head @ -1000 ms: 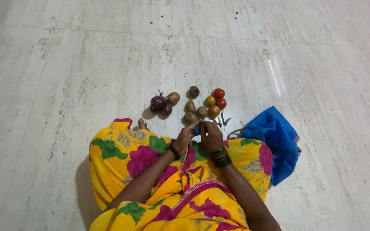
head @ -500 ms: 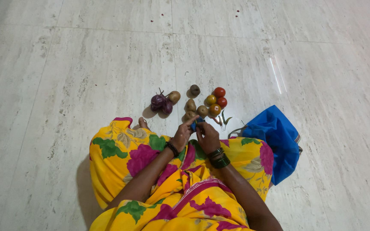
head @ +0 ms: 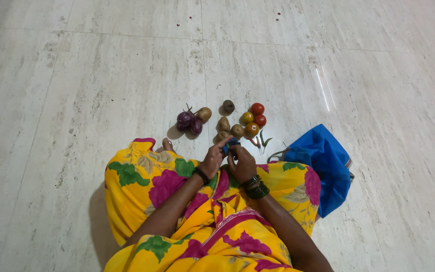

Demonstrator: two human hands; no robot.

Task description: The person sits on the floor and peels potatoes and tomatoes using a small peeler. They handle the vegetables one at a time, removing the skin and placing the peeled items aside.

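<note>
Vegetables lie in small groups on the pale tiled floor (head: 101, 90), just in front of a person who sits there in a yellow flowered garment (head: 142, 181). Both hands meet above the lap, close to the nearest potatoes. The left hand (head: 213, 160) and the right hand (head: 241, 162) are closed together around a small blue object (head: 230, 144); only a bit of blue shows between the fingers, so one cannot tell what kind of thing it is. The left forefinger stretches forward over it, and the right fingers curl around it from the other side.

As far as the view shows, the work on the vegetables looks not yet begun. The brown potatoes (head: 230, 126) are whole and with skin, one of them lying a little apart from the others. The purple onions (head: 189, 121) sit to the left with one more potato touching them, and the tomatoes (head: 254, 119), red and orange, sit to the right in a tight cluster. Some green chillies (head: 262, 141) lie near the tomatoes. No peel, no cut piece and no bowl is visible. A blue cloth bag (head: 323, 163) lies on the floor beside the right knee, near the chillies but not touching them.
</note>
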